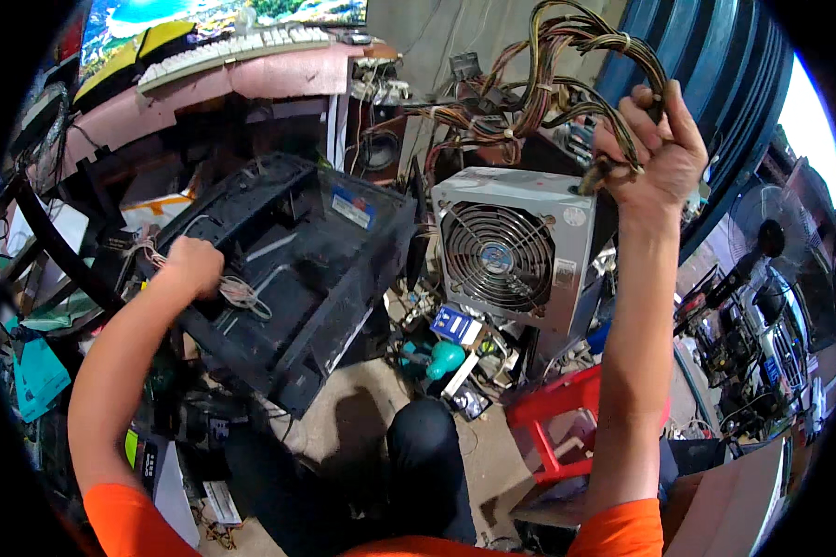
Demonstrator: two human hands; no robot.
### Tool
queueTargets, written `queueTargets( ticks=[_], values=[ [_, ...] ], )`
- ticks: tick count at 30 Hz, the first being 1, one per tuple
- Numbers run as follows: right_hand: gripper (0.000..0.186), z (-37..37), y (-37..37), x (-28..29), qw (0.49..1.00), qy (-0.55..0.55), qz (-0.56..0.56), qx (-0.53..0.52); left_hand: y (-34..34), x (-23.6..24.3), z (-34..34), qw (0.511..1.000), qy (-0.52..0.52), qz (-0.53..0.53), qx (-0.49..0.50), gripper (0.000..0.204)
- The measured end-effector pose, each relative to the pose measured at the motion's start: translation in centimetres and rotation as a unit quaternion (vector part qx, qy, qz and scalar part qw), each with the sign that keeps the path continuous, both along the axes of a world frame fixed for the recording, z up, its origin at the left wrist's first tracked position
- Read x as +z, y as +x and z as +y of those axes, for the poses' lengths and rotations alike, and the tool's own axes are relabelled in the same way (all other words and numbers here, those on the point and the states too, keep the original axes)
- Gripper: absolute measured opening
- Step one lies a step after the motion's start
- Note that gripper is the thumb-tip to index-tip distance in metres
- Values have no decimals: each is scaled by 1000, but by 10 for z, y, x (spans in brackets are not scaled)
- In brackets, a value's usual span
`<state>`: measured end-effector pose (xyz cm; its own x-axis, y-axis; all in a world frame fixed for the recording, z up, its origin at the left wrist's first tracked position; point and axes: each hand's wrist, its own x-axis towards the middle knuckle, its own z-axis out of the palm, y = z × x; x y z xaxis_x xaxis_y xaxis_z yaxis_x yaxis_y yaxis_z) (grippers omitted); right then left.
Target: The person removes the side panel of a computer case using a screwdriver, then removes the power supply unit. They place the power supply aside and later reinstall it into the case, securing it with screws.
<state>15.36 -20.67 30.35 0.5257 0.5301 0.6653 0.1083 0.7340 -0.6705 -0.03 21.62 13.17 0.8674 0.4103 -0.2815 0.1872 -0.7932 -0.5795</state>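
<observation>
My left hand (193, 267) is closed on the near left edge of a black open computer case (320, 320). Thin pale wires (243, 295) come out beside that fist and lie over the case. Raised at the upper right, my right hand (658, 153) grips a thick bundle of multicoloured cables (553, 70). The cables loop over a grey power supply unit (567, 218), whose round fan grille faces me. The unit is below and left of my right hand; what bears its weight cannot be made out.
A white keyboard (237, 54) sits on a pink desk (279, 79) under a lit screen (158, 23). Loose parts and a teal bulb-shaped thing (446, 359) litter the floor. A red plastic stool (553, 422) stands at right, with a fan (769, 237) farther off.
</observation>
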Motion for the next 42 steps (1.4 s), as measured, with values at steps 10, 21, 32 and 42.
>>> queueTargets(
  ticks=[10,21,32,42],
  values=[
    [41,102,7,34,996,46,-13,-77,-140,29,196,824,-356,-408,166,27],
    [35,181,-4,35,998,52,-2,45,-137,-2,106,844,-356,-386,110,46],
    [35,216,-52,48,988,68,11,135,-98,30,-35,731,-547,-403,-64,54],
    [37,230,-83,45,975,128,148,104,-87,0,-68,215,-925,-301,85,39]
  ],
)
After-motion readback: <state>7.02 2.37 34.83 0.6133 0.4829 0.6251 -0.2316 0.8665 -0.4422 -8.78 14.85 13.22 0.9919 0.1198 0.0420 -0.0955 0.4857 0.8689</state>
